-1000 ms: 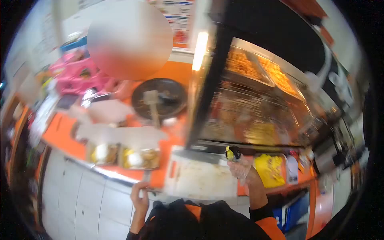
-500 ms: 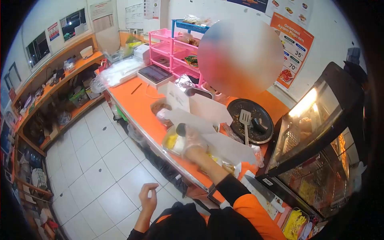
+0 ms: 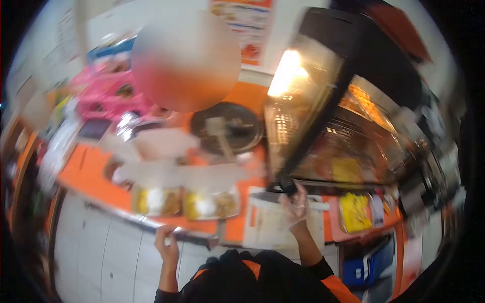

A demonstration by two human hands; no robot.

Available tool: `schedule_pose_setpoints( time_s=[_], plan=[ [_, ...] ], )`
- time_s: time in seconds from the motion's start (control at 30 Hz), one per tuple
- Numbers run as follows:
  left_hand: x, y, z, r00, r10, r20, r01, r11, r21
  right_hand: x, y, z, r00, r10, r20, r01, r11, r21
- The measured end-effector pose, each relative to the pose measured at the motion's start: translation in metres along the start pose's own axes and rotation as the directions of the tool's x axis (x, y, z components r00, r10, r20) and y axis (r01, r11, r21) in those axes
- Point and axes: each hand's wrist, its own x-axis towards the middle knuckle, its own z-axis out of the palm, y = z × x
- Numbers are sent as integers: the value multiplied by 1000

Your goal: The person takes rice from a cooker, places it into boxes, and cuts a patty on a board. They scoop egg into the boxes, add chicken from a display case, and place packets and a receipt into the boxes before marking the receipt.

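My right hand (image 3: pixel 294 204), in a clear plastic glove, is closed around a small black object (image 3: pixel 288 186) whose kind is too blurred to tell. It hovers above the white cutting board (image 3: pixel 260 232), where a knife partly shows. My left hand (image 3: pixel 167 245), bare with loosely curved fingers, is open and holds nothing beside the counter's front edge. Two open paper boxes lie to its upper right: the left food box (image 3: pixel 160 216) and the right food box (image 3: pixel 212 217). In each are white rice, something yellow and brown pieces.
A lit glass display cabinet (image 3: pixel 328 116) stands at the back right. Behind the boxes sits a dark round pan (image 3: pixel 202 136) with a spatula (image 3: pixel 218 129). A tray of yellow food (image 3: pixel 355 212) is at right, a pink rack (image 3: pixel 108 96) at left. A person, blurred, stands across the counter.
My right hand has left the food box and moved right over the cutting board with the black object. The view has turned right. My left hand appears nearer the counter edge.
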Motion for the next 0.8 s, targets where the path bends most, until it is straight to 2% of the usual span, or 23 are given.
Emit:
schedule_pose_setpoints(
  time_s=[0.03,0.07,0.1,0.13,0.17,0.2,0.27,0.3,0.33,0.37,0.4,0.47,0.5,0.53,0.6,0.67,0.73,0.77,0.8],
  plan=[
    [5,3,14,997,-1,73,3,1000,-28,-5,8,-54,993,63,-100,-69,996,-54],
    [15,10,31,986,139,89,-135,990,-46,-12,7,-101,971,112,-214,-134,986,-95],
    [23,20,51,957,278,87,-271,959,-77,-19,-4,-138,945,129,-301,-237,905,-353],
    [25,29,71,958,257,125,-239,961,-142,-27,-16,-174,905,140,-401,-362,749,-555],
    [23,39,90,959,233,165,-200,961,-193,-35,-27,-207,851,143,-506,-496,537,-683],
    [23,52,108,935,284,211,-232,943,-238,-41,-30,-234,791,141,-596,-611,249,-752],
    [13,83,144,901,343,265,-251,911,-328,-51,-15,-292,677,75,-732,-732,161,-662],
    [6,82,165,896,311,316,-163,894,-417,-52,-7,-316,626,48,-778,-776,132,-616],
    [1,100,181,850,311,424,-145,914,-380,-48,-9,-334,580,131,-804,-814,99,-572],
    [-7,124,191,800,298,521,-131,934,-333,-52,0,-354,648,118,-752,-761,130,-636],
    [-11,169,211,786,511,348,-329,822,-465,-62,16,-374,716,99,-691,-696,165,-699],
    [-48,162,276,776,523,353,-291,794,-534,-71,62,-410,819,119,-561,-542,-155,-826],
    [-60,176,302,759,530,378,-289,795,-534,-71,71,-425,789,369,-492,-480,-130,-867],
    [-68,200,325,751,559,352,-317,772,-550,-67,66,-435,707,593,-384,-415,-91,-905],
    [-68,270,357,691,684,235,-419,643,-641,-61,56,-435,760,587,-280,-385,58,-921],
    [-62,333,375,661,675,327,-362,669,-649,-41,30,-440,808,532,-252,-381,145,-913],
    [-40,389,394,581,792,188,-527,541,-655,-23,20,-462,905,398,-149,-256,229,-939],
    [-31,423,392,570,806,158,-596,538,-596,-15,15,-473,941,325,-96,-185,257,-948],
    [-22,458,389,553,823,128,-662,528,-532,22,-31,-476,954,243,-175,-265,414,-871]
  ],
)
